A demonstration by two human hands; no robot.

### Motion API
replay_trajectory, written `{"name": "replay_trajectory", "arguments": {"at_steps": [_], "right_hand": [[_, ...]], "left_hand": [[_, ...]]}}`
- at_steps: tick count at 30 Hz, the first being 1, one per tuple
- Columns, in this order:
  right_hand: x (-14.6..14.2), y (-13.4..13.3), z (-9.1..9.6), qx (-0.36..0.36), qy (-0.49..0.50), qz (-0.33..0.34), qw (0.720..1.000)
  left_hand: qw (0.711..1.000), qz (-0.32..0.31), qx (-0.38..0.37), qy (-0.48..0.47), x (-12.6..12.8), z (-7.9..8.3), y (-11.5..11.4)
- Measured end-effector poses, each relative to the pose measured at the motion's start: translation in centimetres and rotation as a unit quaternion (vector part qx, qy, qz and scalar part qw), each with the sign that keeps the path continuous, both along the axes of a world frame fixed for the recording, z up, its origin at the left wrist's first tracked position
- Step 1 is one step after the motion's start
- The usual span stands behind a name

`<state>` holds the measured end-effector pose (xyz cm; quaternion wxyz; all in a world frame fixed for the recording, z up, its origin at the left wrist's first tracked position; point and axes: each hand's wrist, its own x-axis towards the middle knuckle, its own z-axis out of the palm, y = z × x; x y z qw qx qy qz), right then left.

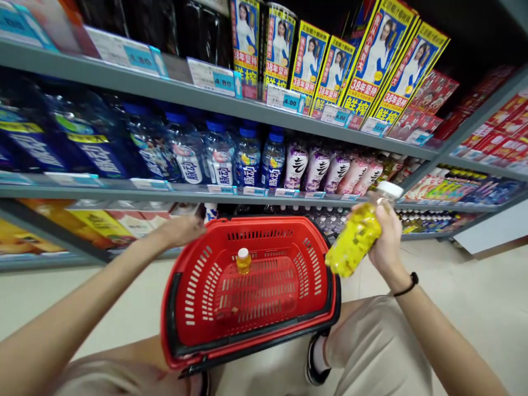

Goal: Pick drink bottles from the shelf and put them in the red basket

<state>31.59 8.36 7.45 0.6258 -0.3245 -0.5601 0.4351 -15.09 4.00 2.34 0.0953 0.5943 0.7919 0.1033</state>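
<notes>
My right hand is wrapped around a clear bottle of yellow drink with a white cap. It holds the bottle tilted, just beyond the right rim of a red shopping basket. Inside the basket a small bottle with a white lid and amber contents stands near the back left. My left hand is closed at the basket's back left corner and appears to grip its rim; the fingertips are partly hidden. The basket's black handles lie folded along its sides.
Store shelves run across the front, with price tags on their edges. Blue-capped drink bottles line the middle shelf beside purple and pink bottles. Yellow and blue drink cartons stand above. My knees flank the basket over the tiled floor.
</notes>
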Motion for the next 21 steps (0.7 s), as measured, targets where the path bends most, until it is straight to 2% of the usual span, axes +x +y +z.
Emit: {"name": "replay_trajectory", "arguments": {"at_steps": [2, 4, 6, 8, 10, 13, 15, 18, 21], "right_hand": [[-2.8, -2.4, -0.3, -0.036, 0.022, 0.108, 0.993], [-5.1, -3.7, -1.3, -0.075, 0.028, 0.21, 0.974], [-7.0, -4.5, -3.1, -0.107, 0.033, 0.294, 0.949], [-8.3, -5.0, -5.1, -0.125, 0.025, 0.344, 0.93], [-9.0, -5.4, -6.9, -0.131, -0.001, 0.369, 0.92], [-9.2, -5.7, -8.5, -0.159, -0.034, 0.399, 0.902], [-9.3, -5.5, -8.8, -0.21, -0.02, 0.438, 0.874], [-9.6, -5.0, -8.9, -0.295, 0.034, 0.516, 0.804], [-10.1, -4.9, -9.0, -0.352, -0.001, 0.586, 0.73]], "left_hand": [[0.999, -0.028, 0.012, 0.041, 3.6, 1.8, 0.1], [0.995, -0.09, 0.029, 0.037, 8.0, 3.3, -0.9], [0.968, -0.196, 0.049, -0.15, 12.3, 4.3, -2.6], [0.912, -0.203, 0.069, -0.35, 15.7, 4.4, -4.4], [0.872, -0.229, 0.072, -0.427, 17.7, 4.0, -5.8], [0.861, -0.241, 0.057, -0.444, 18.5, 3.1, -6.7], [0.86, -0.212, 0.06, -0.46, 18.3, 3.0, -6.7], [0.843, -0.16, 0.094, -0.505, 17.6, 3.3, -6.3], [0.835, -0.11, 0.142, -0.52, 16.3, 3.4, -5.5]]}}
